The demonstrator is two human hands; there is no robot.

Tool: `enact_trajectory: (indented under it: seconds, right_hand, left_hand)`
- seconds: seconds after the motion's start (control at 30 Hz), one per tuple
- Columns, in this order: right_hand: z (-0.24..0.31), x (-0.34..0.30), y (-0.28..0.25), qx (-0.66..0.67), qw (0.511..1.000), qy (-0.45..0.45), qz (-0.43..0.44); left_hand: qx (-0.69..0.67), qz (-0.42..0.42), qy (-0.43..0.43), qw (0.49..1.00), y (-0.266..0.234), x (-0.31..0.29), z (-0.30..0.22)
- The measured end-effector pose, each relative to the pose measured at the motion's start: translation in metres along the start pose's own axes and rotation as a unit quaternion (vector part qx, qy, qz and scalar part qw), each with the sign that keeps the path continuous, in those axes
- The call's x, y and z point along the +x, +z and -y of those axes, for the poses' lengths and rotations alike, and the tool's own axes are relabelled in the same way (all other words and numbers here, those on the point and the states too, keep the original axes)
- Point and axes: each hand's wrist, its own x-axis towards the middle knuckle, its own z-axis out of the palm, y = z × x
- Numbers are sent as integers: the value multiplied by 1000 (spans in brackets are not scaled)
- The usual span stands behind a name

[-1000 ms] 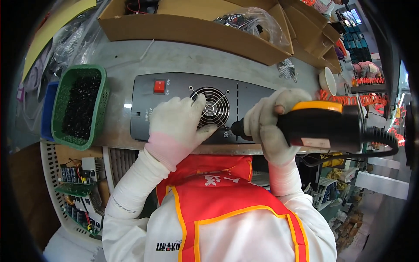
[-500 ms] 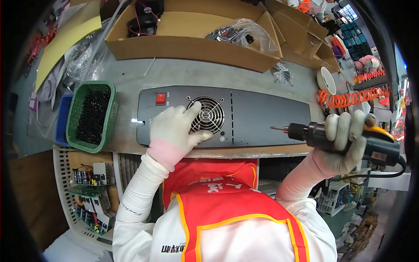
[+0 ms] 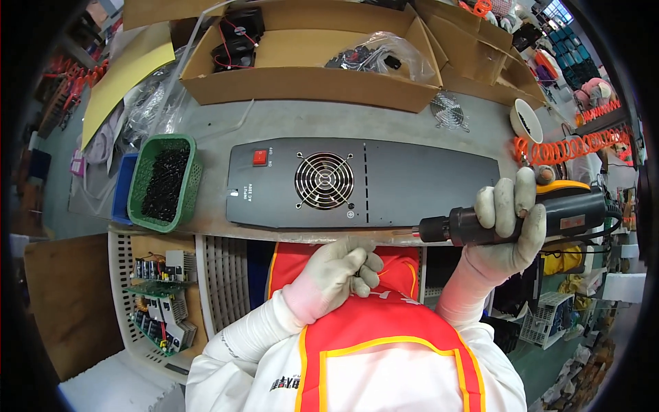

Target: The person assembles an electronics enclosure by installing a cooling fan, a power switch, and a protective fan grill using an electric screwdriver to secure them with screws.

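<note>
My right hand point(image 3: 511, 216), gloved, is wrapped round a black electric screwdriver point(image 3: 473, 225), its bit pointing left over the bench's front edge. My left hand point(image 3: 343, 271), also gloved, is curled closed in front of the apron; a small dark bit shows between the fingers, too small to name. Beyond both hands a dark grey metal panel point(image 3: 425, 182) lies flat on the bench. It carries a red rocker switch point(image 3: 260, 158) at its left and a round wire fan guard point(image 3: 324, 180), whose mounting loops sit around the fan opening. Neither hand touches the panel.
At the left a green basket point(image 3: 191, 185) holds many small black pieces, beside a blue bin point(image 3: 123, 189). An open cardboard box point(image 3: 309, 86) with fans and bagged parts stands behind. A loose fan guard point(image 3: 449, 112), a white bowl point(image 3: 526, 122) and a coiled orange hose point(image 3: 570, 149) are at right.
My left hand has left the fan guard and drawn back toward me, its fingers now curled. The screwdriver in my right hand has moved left and nearer to me.
</note>
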Motion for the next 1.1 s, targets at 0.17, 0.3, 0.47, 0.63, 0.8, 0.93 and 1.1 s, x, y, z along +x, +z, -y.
enact_trajectory:
  seconds: [0.17, 0.3, 0.47, 0.63, 0.8, 0.93, 1.1]
  right_hand:
    - [-4, -4, 9, 17, 999, 23, 18]
    - [-9, -3, 12, 33, 999, 37, 13]
    - [-18, -2, 16, 24, 998, 50, 33]
    - [-23, -2, 18, -29, 997, 49, 54]
    - [-23, -2, 16, -28, 997, 51, 57]
    - [-22, 0, 14, -31, 996, 54, 58]
    - [-23, 1, 11, -45, 996, 48, 52]
  left_hand:
    - [-61, 102, 43, 992, -20, 9, 2]
    - [-76, 79, 27, 994, -12, 10, 4]
    - [-91, 73, 30, 993, -16, 14, 5]
    - [-96, 85, 30, 991, -20, 17, 3]
    - [-52, 69, 50, 995, -19, 19, 4]
    - [-25, 57, 58, 996, -18, 21, 4]
    - [-18, 46, 67, 997, -14, 22, 2]
